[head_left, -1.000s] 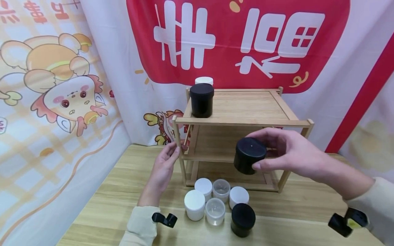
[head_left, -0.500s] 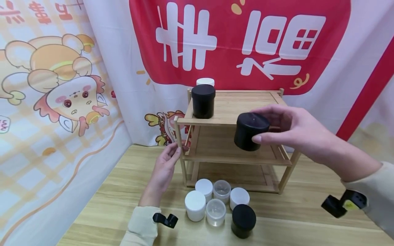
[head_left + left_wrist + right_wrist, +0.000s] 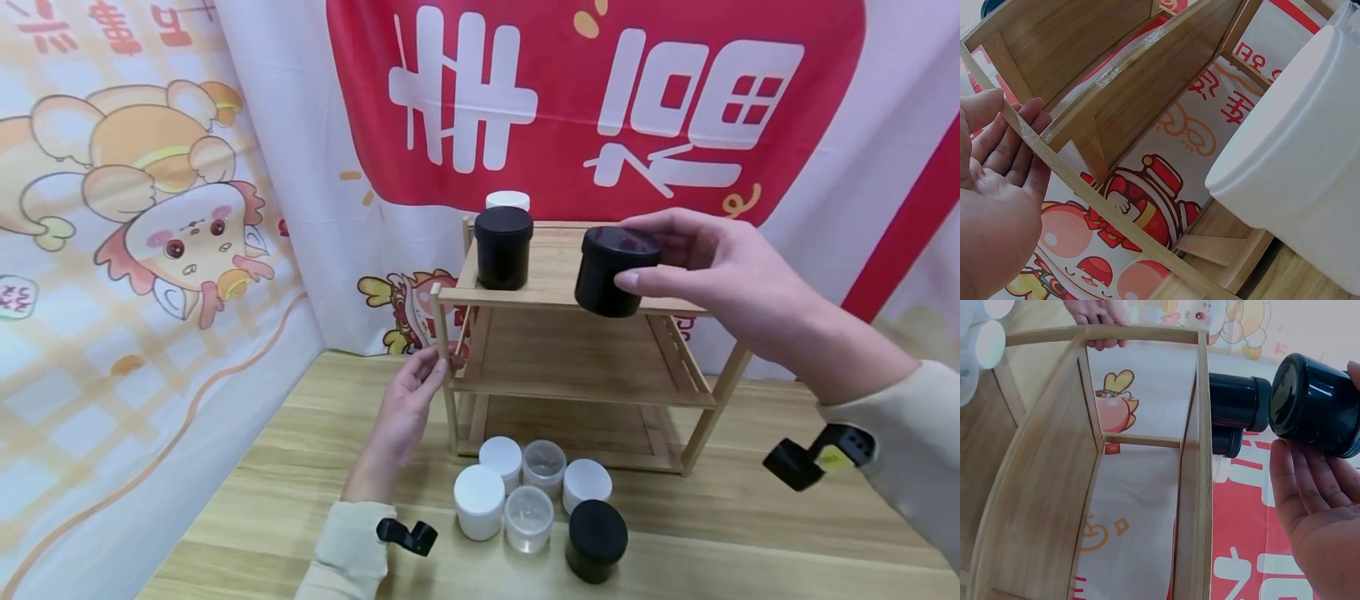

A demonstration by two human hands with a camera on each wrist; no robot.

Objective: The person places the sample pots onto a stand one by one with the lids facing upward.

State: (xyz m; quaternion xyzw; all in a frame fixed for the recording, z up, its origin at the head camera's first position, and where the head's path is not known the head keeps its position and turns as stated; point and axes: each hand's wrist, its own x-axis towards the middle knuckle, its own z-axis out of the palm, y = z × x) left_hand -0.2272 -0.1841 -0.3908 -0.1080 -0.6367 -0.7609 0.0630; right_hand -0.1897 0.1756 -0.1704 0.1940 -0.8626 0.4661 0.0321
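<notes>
My right hand pinches a black lidded jar between thumb and fingers, up at the front edge of the rack's top board. My left hand holds the front left post of the three-tier wooden rack, thumb on one side and fingers on the other, as the left wrist view shows. On the top board, at its left end, stands another black jar with a white-lidded jar behind it. The right wrist view also reveals a second black jar there, hidden from the head view.
Before the rack, several jars cluster on the wooden table: white ones, clear ones and a black one. A printed cloth hangs close behind and to the left. The rack's two lower boards hold nothing visible.
My right hand has lifted the black jar from in front of the middle tier up to the top board's level. My left hand keeps its hold on the post.
</notes>
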